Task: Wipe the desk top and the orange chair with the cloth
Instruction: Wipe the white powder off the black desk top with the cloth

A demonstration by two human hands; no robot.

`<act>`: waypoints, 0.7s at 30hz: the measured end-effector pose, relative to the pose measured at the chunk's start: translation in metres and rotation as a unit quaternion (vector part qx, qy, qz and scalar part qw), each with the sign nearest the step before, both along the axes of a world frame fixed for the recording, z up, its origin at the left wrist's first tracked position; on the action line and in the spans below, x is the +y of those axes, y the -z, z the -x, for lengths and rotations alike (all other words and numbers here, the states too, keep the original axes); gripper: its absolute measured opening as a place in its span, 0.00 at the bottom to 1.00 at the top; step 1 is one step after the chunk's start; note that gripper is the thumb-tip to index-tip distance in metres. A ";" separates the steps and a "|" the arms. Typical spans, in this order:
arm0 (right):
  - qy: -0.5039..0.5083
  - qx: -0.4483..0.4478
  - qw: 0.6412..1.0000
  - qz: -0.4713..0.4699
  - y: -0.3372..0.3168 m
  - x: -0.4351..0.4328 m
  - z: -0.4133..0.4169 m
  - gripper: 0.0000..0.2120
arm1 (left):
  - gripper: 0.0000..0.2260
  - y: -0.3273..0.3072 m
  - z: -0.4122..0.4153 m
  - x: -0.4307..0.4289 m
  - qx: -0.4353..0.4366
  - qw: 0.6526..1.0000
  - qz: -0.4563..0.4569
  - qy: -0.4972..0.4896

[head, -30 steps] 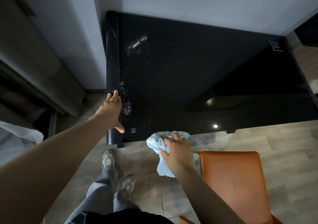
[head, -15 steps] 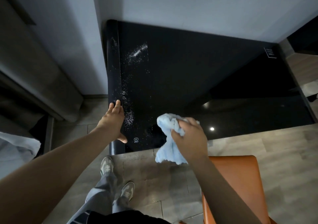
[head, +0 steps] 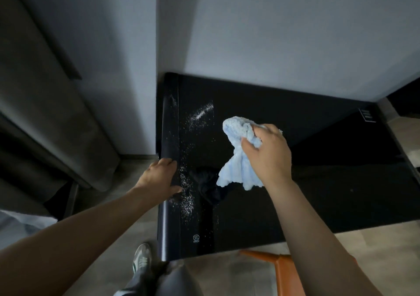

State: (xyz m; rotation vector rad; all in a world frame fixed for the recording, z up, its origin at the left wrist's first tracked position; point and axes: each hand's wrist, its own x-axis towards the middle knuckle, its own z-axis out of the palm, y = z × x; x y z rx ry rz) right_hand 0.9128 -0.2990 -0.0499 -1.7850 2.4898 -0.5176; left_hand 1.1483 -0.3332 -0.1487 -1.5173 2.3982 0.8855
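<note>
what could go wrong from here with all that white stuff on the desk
1. The white specks lie close to the left edge of the desk top; a leftward sweep could push them onto the floor.
2. The left hand rests on that edge beside the specks, so a patch there might get missed.
3. The right hand grips the cloth bunched, which may smear rather than lift.
</note>
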 end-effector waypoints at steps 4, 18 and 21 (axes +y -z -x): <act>-0.003 0.004 1.000 -0.001 0.000 -0.044 0.005 0.14 | 0.34 -0.009 0.000 -0.029 0.015 1.000 0.014 -0.021; -0.025 -0.029 0.999 -0.028 0.046 -0.187 0.037 0.11 | 0.38 0.011 0.024 -0.105 0.026 0.998 -0.002 -0.065; -0.029 -0.032 0.998 -0.049 0.061 -0.216 0.043 0.09 | 0.41 0.024 0.032 -0.120 0.024 0.998 -0.003 -0.064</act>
